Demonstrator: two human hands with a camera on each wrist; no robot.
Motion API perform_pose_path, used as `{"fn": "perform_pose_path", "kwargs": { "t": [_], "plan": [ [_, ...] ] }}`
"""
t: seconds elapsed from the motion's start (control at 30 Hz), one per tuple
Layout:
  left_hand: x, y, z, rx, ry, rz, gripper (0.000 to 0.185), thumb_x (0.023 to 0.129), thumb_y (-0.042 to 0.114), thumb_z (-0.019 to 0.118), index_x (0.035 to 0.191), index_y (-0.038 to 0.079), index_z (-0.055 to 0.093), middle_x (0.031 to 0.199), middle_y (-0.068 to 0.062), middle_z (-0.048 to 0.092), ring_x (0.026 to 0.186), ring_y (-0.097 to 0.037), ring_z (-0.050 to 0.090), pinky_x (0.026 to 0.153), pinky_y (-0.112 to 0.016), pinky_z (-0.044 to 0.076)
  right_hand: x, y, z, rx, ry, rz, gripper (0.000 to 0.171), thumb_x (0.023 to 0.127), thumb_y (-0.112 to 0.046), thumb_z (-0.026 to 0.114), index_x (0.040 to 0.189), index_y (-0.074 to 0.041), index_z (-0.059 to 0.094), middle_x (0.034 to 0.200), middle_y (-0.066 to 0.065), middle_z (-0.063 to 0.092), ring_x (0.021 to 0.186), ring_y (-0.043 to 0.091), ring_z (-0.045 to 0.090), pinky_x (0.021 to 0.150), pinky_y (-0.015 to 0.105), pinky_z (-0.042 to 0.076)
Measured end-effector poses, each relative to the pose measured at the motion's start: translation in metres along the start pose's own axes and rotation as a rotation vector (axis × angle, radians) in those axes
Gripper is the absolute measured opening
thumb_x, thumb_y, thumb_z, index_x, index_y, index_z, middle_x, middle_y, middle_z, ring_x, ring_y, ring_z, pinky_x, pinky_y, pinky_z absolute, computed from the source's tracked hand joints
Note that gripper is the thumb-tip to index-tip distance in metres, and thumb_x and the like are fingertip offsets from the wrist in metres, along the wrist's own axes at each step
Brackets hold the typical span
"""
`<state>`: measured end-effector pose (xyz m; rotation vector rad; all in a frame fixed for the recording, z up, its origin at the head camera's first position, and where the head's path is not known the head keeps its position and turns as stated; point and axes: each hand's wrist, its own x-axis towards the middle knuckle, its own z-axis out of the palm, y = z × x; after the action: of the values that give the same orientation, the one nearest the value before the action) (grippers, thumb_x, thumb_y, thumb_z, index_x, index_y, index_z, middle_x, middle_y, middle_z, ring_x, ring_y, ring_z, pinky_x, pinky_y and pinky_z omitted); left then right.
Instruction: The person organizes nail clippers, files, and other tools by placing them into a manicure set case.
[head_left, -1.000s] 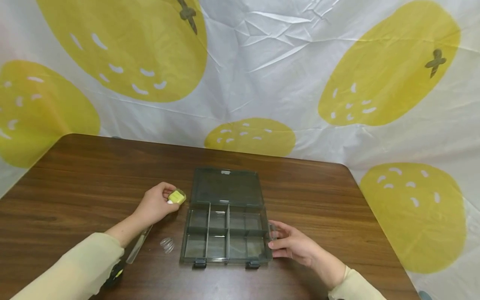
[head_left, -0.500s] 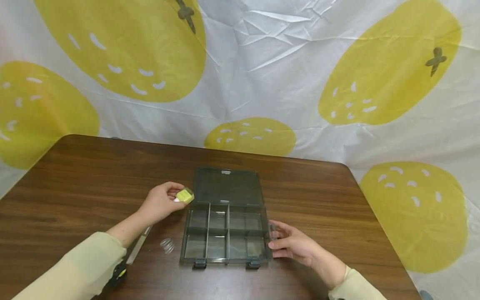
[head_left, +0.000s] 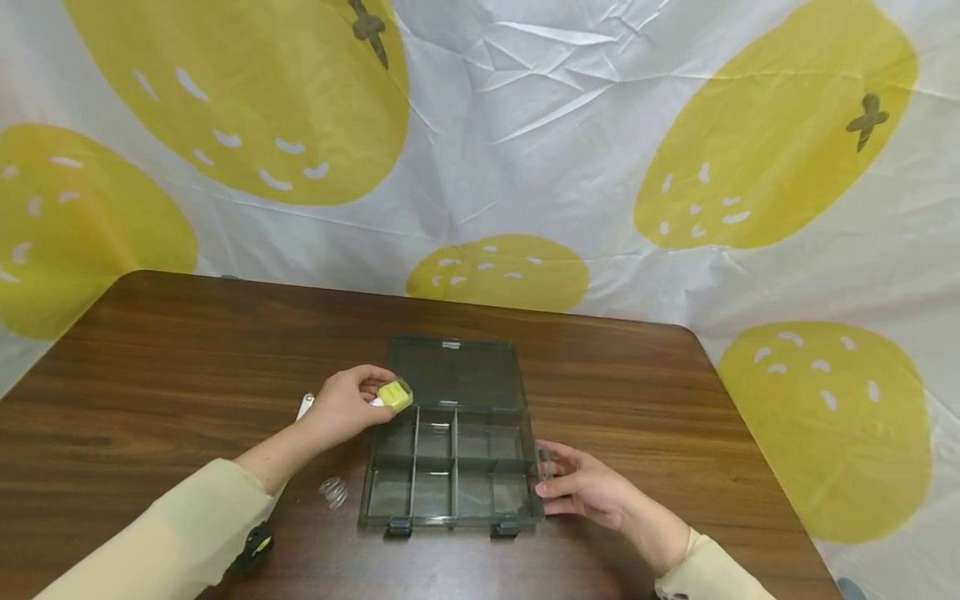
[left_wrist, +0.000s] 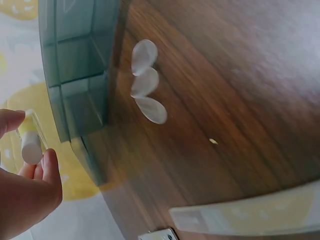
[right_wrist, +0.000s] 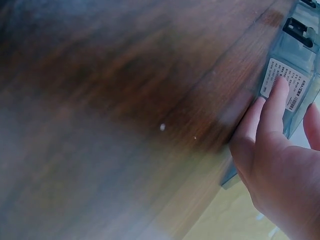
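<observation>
- Since a second ago, the left hand (head_left: 347,406) has carried the small yellow-and-white block (head_left: 393,394) rightward, from beside the open box's hinge corner to above the back left corner of the tray.
- A pale strip end (head_left: 304,406) now shows on the table just left of that hand; earlier the hand and forearm covered it.
- The dark wrist device (head_left: 257,542) on the left sleeve has shifted right with the arm.
- The right hand (head_left: 581,487) has not moved; the smoky grey transparent plastic compartment box (head_left: 450,467) lies where it did, lid (head_left: 453,373) laid flat open toward the far edge.
- The left hand pinches the block between thumb and fingertips, wrist raised, forearm reaching diagonally from the near left. In the left wrist view the block (left_wrist: 31,141) sits between fingertip and thumb, beside the box's rim (left_wrist: 60,110).
- The right hand lies at the box's right wall with straight fingers pressed against it, gripping nothing; the right wrist view shows a fingertip (right_wrist: 278,90) on a white printed label (right_wrist: 284,84) on that wall.
- A small clear coil-like piece (head_left: 333,491) lies on the dark wooden table (head_left: 187,350) just left of the box's near left corner, apart from both hands.
</observation>
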<state>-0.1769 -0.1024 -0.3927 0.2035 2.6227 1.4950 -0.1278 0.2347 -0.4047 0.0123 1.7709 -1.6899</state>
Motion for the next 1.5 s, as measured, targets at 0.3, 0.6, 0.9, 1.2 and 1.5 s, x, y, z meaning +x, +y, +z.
{"fn": "perform_pose_path", "kwargs": {
  "t": [0.3, 0.6, 0.9, 1.2, 1.5],
  "plan": [
    [0.004, 0.011, 0.010, -0.039, -0.070, 0.023, 0.045, 0.074, 0.004, 0.069, 0.116, -0.006, 0.057, 0.110, -0.020, 0.061, 0.098, -0.028, 0.060, 0.085, -0.036, 0.051, 0.002, 0.001, 0.000, -0.016, -0.002, 0.008, 0.076, 0.086, 0.003, 0.058, 0.145, 0.010, 0.010, 0.130, 0.026, 0.035, 0.091, 0.013, 0.056, 0.079, 0.029, 0.054],
    [0.010, 0.019, 0.021, -0.036, -0.100, 0.068, 0.044, 0.072, 0.004, 0.071, 0.113, -0.007, 0.058, 0.106, -0.020, 0.062, 0.096, -0.027, 0.061, 0.084, -0.035, 0.052, 0.001, 0.001, -0.001, -0.002, -0.017, 0.000, 0.069, 0.085, 0.004, 0.057, 0.141, 0.014, 0.018, 0.118, 0.013, 0.040, 0.089, 0.011, 0.054, 0.080, 0.029, 0.054],
    [0.013, 0.031, 0.034, -0.058, -0.149, 0.079, 0.043, 0.072, 0.003, 0.070, 0.113, -0.005, 0.059, 0.105, -0.016, 0.063, 0.095, -0.023, 0.060, 0.084, -0.033, 0.051, 0.001, 0.000, -0.001, -0.017, -0.021, 0.010, 0.074, 0.086, 0.002, 0.058, 0.142, 0.014, 0.012, 0.131, 0.025, 0.033, 0.093, 0.013, 0.054, 0.082, 0.029, 0.053],
    [0.016, 0.039, 0.057, -0.045, -0.189, 0.088, 0.044, 0.070, 0.004, 0.072, 0.112, -0.002, 0.060, 0.103, -0.012, 0.063, 0.091, -0.018, 0.059, 0.080, -0.028, 0.050, 0.001, 0.001, -0.001, -0.017, -0.019, 0.012, 0.076, 0.086, 0.003, 0.057, 0.142, 0.015, 0.008, 0.137, 0.032, 0.027, 0.093, 0.014, 0.056, 0.083, 0.032, 0.053],
    [0.017, 0.048, 0.074, -0.036, -0.221, 0.128, 0.042, 0.068, 0.002, 0.071, 0.109, -0.001, 0.061, 0.099, -0.010, 0.063, 0.087, -0.016, 0.057, 0.077, -0.026, 0.049, 0.001, 0.001, -0.001, -0.012, -0.032, 0.012, 0.077, 0.087, 0.002, 0.057, 0.142, 0.016, 0.005, 0.137, 0.037, 0.028, 0.094, 0.014, 0.060, 0.084, 0.034, 0.053]
  ]
}}
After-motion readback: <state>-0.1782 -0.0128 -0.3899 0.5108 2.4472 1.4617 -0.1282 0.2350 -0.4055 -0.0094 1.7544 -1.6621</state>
